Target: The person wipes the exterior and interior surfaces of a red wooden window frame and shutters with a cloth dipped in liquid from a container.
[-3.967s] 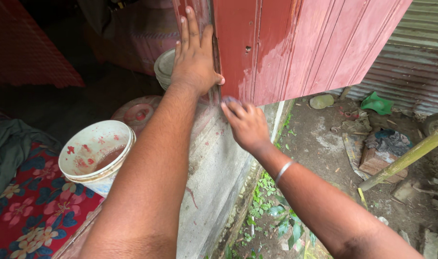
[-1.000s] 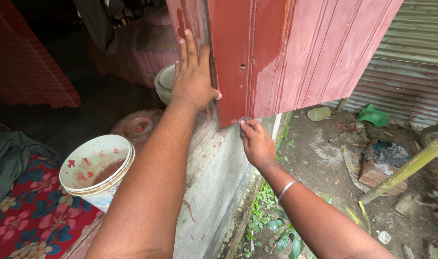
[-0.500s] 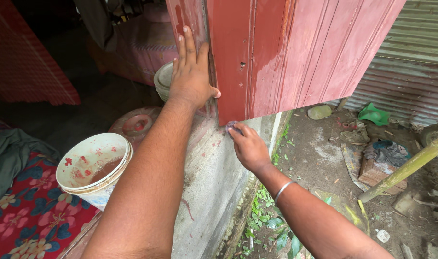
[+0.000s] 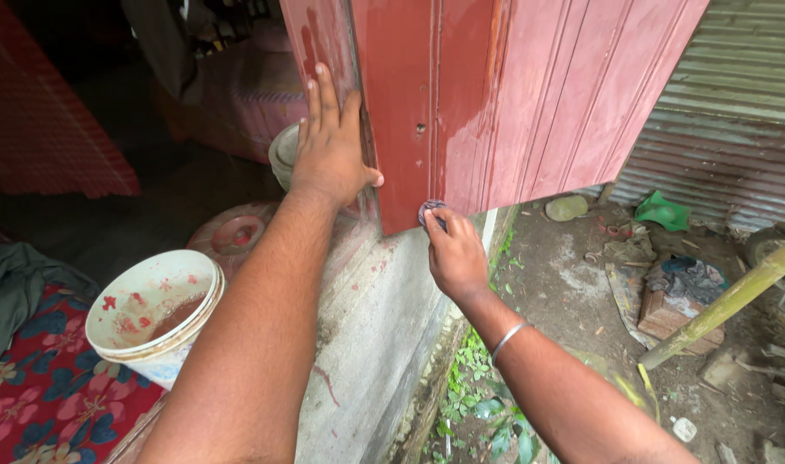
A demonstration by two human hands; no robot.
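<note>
Shutter (image 4: 530,94) — red wooden panel, swung open — fills the top of the view from about 12 to 2 o'clock, its lower edge hanging just above the grey concrete wall (image 4: 384,318). Left hand (image 4: 328,150) lies flat against the shutter's inner edge, fingers spread wide and pointing up, thumb hooked round the edge. Right hand (image 4: 454,253) sits just below the bottom corner, its fingers pinched narrow on a small dark pad (image 4: 430,210) that's pressed against the shutter's lower edge. Can't tell what the pad is made of, too small. A metal bangle (image 4: 507,339) sits on the right wrist.

Down at 8 o'clock there's a white bucket (image 4: 152,314) with red splotches inside and a bit of reddish liquid at the bottom, sitting by a red floral cloth (image 4: 40,404). A round pinkish lid (image 4: 238,232) lies just past it, near the left forearm.

Outside, at 3 to 4 o'clock — dirt ground with scraps, a green rag (image 4: 663,210), a bamboo pole (image 4: 727,301) leaning across, and corrugated metal sheeting (image 4: 719,129) behind. Green weeds (image 4: 483,404) grow along the foot of the wall at 6 o'clock.
</note>
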